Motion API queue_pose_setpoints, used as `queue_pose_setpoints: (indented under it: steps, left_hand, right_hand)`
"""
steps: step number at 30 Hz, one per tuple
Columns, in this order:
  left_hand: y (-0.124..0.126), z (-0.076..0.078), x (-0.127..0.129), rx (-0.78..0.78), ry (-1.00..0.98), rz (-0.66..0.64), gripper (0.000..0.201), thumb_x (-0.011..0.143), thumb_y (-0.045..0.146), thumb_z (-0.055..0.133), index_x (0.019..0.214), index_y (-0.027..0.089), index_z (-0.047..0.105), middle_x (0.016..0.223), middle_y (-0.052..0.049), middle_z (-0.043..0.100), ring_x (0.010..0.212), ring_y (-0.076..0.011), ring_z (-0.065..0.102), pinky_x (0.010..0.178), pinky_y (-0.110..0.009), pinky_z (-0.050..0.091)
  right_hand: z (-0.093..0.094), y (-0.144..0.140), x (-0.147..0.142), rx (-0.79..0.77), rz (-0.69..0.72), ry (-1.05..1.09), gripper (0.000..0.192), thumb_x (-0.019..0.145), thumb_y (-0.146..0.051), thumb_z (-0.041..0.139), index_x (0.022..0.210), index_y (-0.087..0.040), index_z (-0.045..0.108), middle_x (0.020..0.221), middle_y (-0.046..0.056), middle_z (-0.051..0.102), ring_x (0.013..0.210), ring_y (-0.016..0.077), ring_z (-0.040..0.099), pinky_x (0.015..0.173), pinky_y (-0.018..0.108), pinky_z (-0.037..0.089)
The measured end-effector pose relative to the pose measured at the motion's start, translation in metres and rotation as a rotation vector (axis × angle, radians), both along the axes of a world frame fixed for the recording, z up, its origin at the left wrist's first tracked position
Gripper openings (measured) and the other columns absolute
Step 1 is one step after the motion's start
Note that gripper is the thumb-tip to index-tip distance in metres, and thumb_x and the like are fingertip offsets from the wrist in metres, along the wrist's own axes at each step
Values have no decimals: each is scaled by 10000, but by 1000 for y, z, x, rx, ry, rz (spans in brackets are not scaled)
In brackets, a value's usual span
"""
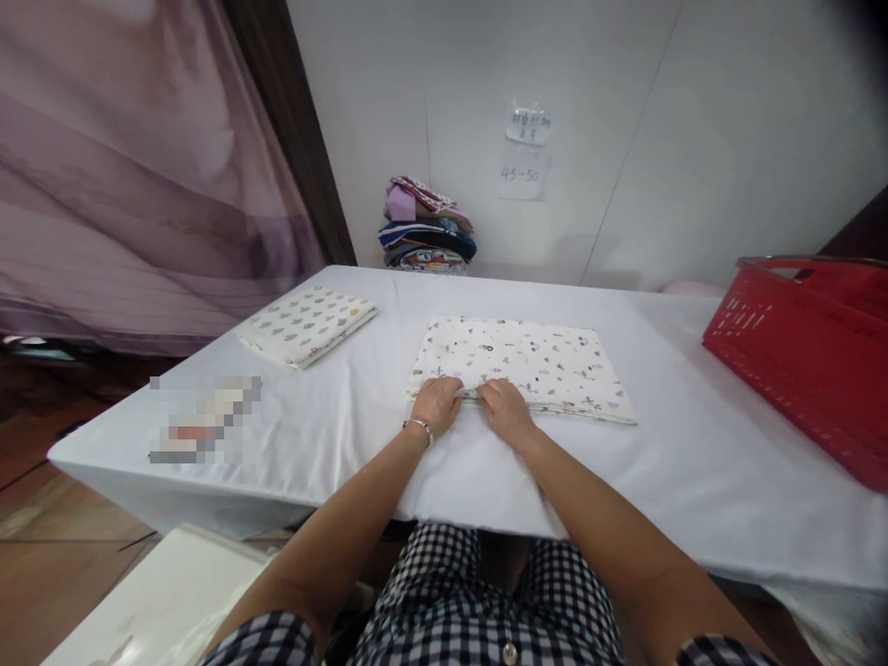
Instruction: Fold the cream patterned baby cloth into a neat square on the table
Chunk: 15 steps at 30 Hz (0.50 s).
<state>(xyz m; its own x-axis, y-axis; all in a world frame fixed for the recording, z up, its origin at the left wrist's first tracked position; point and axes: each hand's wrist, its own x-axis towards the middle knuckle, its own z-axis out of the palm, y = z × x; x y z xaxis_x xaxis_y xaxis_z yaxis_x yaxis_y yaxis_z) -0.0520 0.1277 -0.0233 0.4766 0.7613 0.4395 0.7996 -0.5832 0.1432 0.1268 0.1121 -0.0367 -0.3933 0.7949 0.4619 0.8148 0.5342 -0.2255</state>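
Note:
A white cloth with a small scattered print [513,356] lies folded into a layered rectangle on the table in front of me. My left hand [438,407], with a bracelet at the wrist, grips its near edge towards the left corner. Close beside it, my right hand [505,412] pinches the same edge. The fingers of both hands curl over the layers, so the fingertips are partly hidden. Further left lies another folded white cloth with a grey heart-like print [309,324], apart from my hands.
A white-covered table [666,481] stretches before me. On its right end stands a red plastic basket [805,361]. A blurred-out object [208,421] lies at the left. Behind the table is a stack of folded fabrics [426,231] by the wall; paper signs [522,176] hang above.

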Motion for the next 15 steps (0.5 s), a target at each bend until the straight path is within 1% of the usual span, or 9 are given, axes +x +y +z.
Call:
queue_pose_setpoints:
  steps: [2, 3, 7, 12, 15]
  left_hand:
    - [0, 1, 0, 6, 18, 0, 230, 787, 143, 519, 1012, 184, 544, 895, -52, 623, 864, -187, 561, 803, -335, 396]
    - [1, 2, 0, 19, 26, -9, 228, 793, 141, 512, 1013, 188, 548, 913, -53, 622, 878, -188, 557, 807, -338, 393]
    - [2, 7, 1, 87, 47, -26, 145, 839, 170, 464, 904, 189, 593, 907, -54, 622, 883, -194, 540, 803, -348, 380]
    - [0, 7, 1, 65, 116, -68, 153, 834, 145, 457, 826, 191, 603, 846, -55, 606, 848, -194, 520, 773, -348, 377]
    - [-1, 6, 1, 70, 116, -92, 154, 831, 139, 460, 815, 187, 606, 843, -60, 600, 848, -196, 513, 772, -352, 378]
  right_hand:
    - [1, 0, 0, 17, 7, 4, 226, 893, -196, 393, 960, -160, 607, 877, 82, 571, 839, 204, 461, 745, 319, 346]
    - [2, -1, 0, 27, 4, 9, 230, 896, -199, 391, 959, -160, 608, 872, 80, 571, 835, 202, 461, 742, 317, 346]
    - [5, -2, -1, 55, -33, 16, 239, 904, -209, 386, 971, -164, 611, 883, 79, 575, 838, 202, 463, 742, 317, 343]
    - [5, -3, -1, -27, -2, -46, 215, 890, -201, 422, 949, -183, 629, 857, 70, 580, 819, 192, 471, 735, 315, 350]
    - [11, -4, 0, -89, -7, -27, 177, 851, -188, 483, 935, -194, 640, 872, 60, 584, 833, 186, 487, 743, 306, 360]
